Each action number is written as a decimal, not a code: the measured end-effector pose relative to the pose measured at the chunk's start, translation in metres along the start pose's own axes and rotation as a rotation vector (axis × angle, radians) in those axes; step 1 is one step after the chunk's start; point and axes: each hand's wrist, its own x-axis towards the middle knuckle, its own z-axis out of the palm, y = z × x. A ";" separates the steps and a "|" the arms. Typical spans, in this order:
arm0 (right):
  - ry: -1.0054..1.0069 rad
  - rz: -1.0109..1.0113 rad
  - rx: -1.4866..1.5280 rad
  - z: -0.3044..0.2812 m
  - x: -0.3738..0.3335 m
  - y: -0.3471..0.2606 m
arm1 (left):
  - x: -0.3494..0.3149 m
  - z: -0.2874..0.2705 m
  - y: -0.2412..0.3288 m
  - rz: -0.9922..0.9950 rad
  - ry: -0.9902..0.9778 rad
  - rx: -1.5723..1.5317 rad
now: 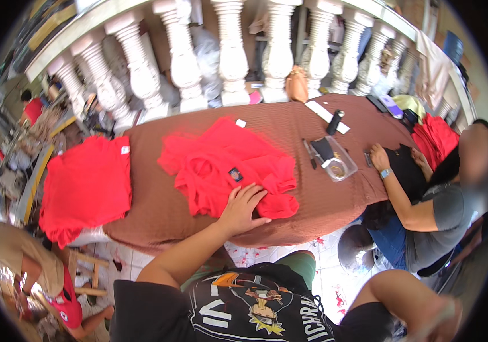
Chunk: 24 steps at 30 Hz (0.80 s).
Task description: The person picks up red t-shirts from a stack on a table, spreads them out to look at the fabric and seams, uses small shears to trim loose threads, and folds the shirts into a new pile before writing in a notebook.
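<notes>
A red garment (pixel 227 165) with a small dark label at its neckline lies loosely bunched in the middle of the brown-covered table (pixel 141 199). Flat on its near edge rests my left hand (pixel 244 211), fingers spread and gripping nothing. My right hand (pixel 440 319) is off the table at the lower right, beside my body. Motion smears it, so its fingers cannot be read. To the left, a pile of red garments (pixel 90 188) sits at the table's end, with a white tag near its upper corner.
Right of the garment are a clear plastic tray (pixel 343 162) with a tape roll, a black pen-like tool (pixel 309 153) and a black bottle (pixel 335 121). A co-worker (pixel 449 211) sits at the right, handling black cloth (pixel 403 171). White balusters (pixel 232 57) line the far side. Another person (pixel 27 256) is lower left.
</notes>
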 end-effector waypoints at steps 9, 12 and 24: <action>-0.688 1.444 0.088 0.214 -0.238 0.053 | 0.064 -0.028 -0.023 -0.257 0.277 -0.546; -0.888 1.349 0.008 0.235 -0.287 0.046 | 0.068 -0.058 -0.024 -0.398 0.345 -0.895; -0.571 0.976 0.647 0.269 -0.185 0.039 | 0.054 -0.230 0.044 0.111 -0.165 -1.135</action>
